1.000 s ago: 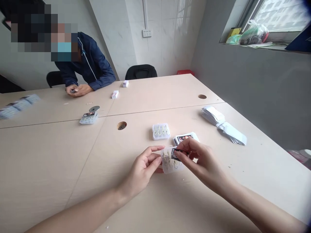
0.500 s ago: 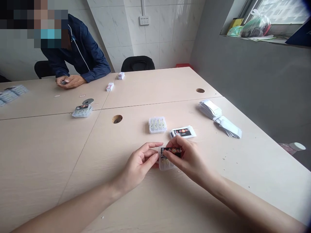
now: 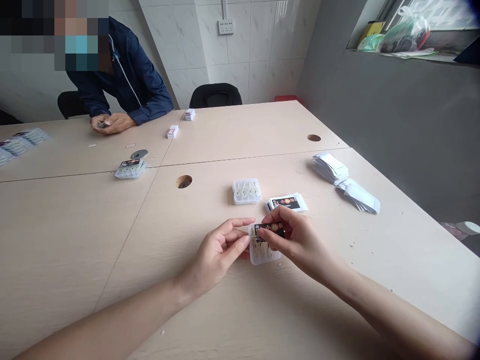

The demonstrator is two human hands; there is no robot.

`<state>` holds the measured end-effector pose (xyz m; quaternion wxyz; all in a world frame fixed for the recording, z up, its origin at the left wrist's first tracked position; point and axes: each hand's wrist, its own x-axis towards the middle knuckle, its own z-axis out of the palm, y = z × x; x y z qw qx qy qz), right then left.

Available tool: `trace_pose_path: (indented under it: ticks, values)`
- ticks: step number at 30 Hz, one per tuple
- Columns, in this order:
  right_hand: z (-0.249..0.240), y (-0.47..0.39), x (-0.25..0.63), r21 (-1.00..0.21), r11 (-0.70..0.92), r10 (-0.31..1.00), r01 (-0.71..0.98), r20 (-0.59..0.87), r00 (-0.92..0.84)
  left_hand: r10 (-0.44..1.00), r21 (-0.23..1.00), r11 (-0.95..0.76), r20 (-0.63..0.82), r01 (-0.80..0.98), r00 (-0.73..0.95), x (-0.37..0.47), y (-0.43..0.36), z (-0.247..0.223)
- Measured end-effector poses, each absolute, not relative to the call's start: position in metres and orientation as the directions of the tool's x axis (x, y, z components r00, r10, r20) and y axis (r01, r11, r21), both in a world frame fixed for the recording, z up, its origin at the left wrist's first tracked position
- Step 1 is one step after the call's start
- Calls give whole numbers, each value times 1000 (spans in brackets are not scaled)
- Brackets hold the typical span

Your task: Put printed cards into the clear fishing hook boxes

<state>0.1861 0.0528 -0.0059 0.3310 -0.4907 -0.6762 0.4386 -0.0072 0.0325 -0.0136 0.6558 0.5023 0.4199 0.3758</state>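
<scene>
From the head camera, the left hand (image 3: 221, 250) pinches the left edge of a small clear plastic box (image 3: 263, 248) just above the table (image 3: 75, 240), while the right hand (image 3: 296, 239) presses a black printed label (image 3: 270, 230) onto the box's upper part with thumb and fingers closed on it. A second ago the label stood tilted at the box's top corner; now it lies flat and square along the top, so the labelling looks nearly done. Just behind lie a stack of labels (image 3: 287, 202) and another clear box (image 3: 246, 191); white packets (image 3: 345, 180) lie well to the right. Across the table a person's hands (image 3: 108, 123) rest together.
</scene>
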Motion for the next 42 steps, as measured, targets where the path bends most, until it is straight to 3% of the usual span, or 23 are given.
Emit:
trace_pose_path:
  ticks: [6,42]
  values:
    - [-8,53,186,-935,85,947,346,-32,-319,911,973,216,-171,-81,376,-7,34,-15]
    - [-14,53,183,-942,100,950,320,-6,-312,911,983,181,-154,-37,382,-7,33,-14]
